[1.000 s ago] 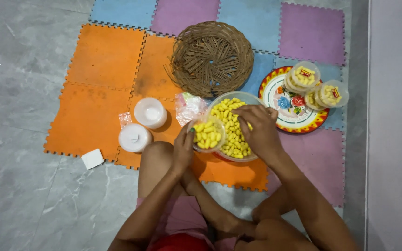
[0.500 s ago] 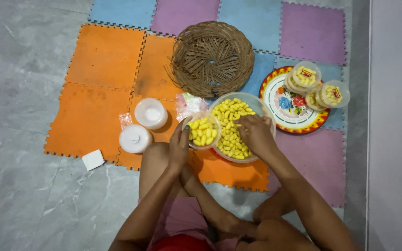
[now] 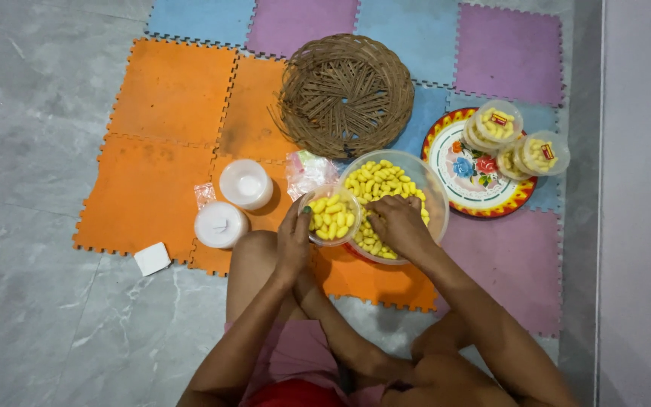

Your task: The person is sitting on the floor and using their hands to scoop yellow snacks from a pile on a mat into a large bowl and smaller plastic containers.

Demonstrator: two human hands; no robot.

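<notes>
The person sits on the floor at the near edge of the foam mats (image 3: 167, 128). The left hand (image 3: 293, 241) grasps a small clear tub (image 3: 331, 216) of yellow snacks at its left side, tipped against the rim of the big clear bowl (image 3: 432, 197). The right hand (image 3: 397, 224) reaches into that bowl, fingers curled down among the yellow pieces; I cannot tell whether it holds any. Close to the left stand two white lids (image 3: 233, 203); a crumpled wrapper (image 3: 307, 171) lies behind. The wicker basket (image 3: 346, 94) crowds the far side, the flowered plate (image 3: 470, 175) with two filled tubs (image 3: 518, 142) the right. Open mat lies far left.
</notes>
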